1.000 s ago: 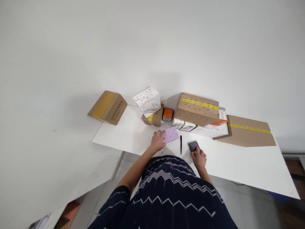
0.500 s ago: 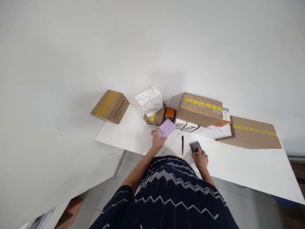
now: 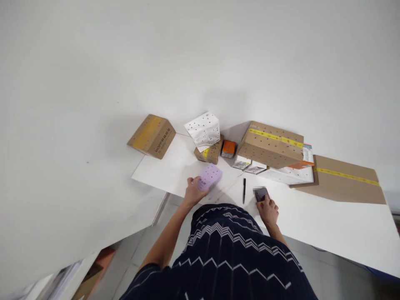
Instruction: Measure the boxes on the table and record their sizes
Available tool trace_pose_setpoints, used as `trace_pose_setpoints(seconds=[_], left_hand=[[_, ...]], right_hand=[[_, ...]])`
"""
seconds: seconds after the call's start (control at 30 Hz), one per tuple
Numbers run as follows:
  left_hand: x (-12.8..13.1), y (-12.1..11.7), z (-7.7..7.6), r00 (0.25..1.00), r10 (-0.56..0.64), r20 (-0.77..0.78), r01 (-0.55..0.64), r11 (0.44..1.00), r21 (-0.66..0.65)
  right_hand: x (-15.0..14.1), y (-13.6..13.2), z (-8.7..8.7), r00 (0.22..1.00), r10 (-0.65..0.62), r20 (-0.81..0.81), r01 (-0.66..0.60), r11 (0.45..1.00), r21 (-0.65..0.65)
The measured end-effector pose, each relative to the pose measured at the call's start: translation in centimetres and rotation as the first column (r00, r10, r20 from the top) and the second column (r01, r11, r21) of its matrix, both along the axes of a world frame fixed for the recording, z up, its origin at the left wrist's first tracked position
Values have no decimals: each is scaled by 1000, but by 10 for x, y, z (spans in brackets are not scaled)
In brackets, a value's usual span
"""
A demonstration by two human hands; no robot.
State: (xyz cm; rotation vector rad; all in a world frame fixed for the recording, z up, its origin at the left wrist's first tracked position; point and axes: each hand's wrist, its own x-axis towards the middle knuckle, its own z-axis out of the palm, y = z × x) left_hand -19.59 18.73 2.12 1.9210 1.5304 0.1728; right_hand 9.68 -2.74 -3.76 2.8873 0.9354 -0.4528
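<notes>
My left hand (image 3: 194, 193) is closed around the near left end of a purple box (image 3: 213, 175) with dark spots and some handwriting on it. The box is at the table's front, just this side of the small boxes. A grey smartphone (image 3: 261, 193) is in my right hand (image 3: 269, 211), the fingers gripping its near end. Part of the phone's far left side looks blurred. Between my hands lies a black pen (image 3: 244, 191), touched by neither.
Behind my left hand, a spotted white box (image 3: 203, 130) rests on a small carton (image 3: 209, 154), beside an orange-topped box (image 3: 228, 148). A large carton (image 3: 271, 143) sits on white boxes (image 3: 290, 175). Cartons stand at far left (image 3: 153, 135) and right (image 3: 346, 177) on the white table (image 3: 340, 225).
My left hand has drawn the purple box left and nearer to me, away from the small boxes. My right hand keeps hold of the phone. The whole view has shifted slightly.
</notes>
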Motion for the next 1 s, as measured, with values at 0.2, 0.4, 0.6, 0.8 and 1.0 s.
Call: trace_pose_setpoints(seconds=[0.2, 0.4, 0.6, 0.8, 1.0], left_hand=[[-67, 41, 14, 894, 436, -106, -431, 900, 66], [-48, 110, -13, 823, 563, 72, -568, 818, 95], [-25, 166, -21, 877, 289, 385, -403, 879, 257], [-92, 244, 26, 865, 501, -4, -431, 747, 506], [-142, 271, 43, 855, 337, -394, -262, 937, 233]], right_hand=[[0, 1, 1, 1000, 2, 17, -2, 1000, -2], [0, -1, 3, 1000, 23, 22, -22, 1000, -17], [1, -3, 3, 1000, 9, -5, -9, 1000, -22], [1, -7, 0, 1000, 21, 16, -20, 999, -28], [-2, -9, 1, 999, 20, 26, -20, 1000, -15]])
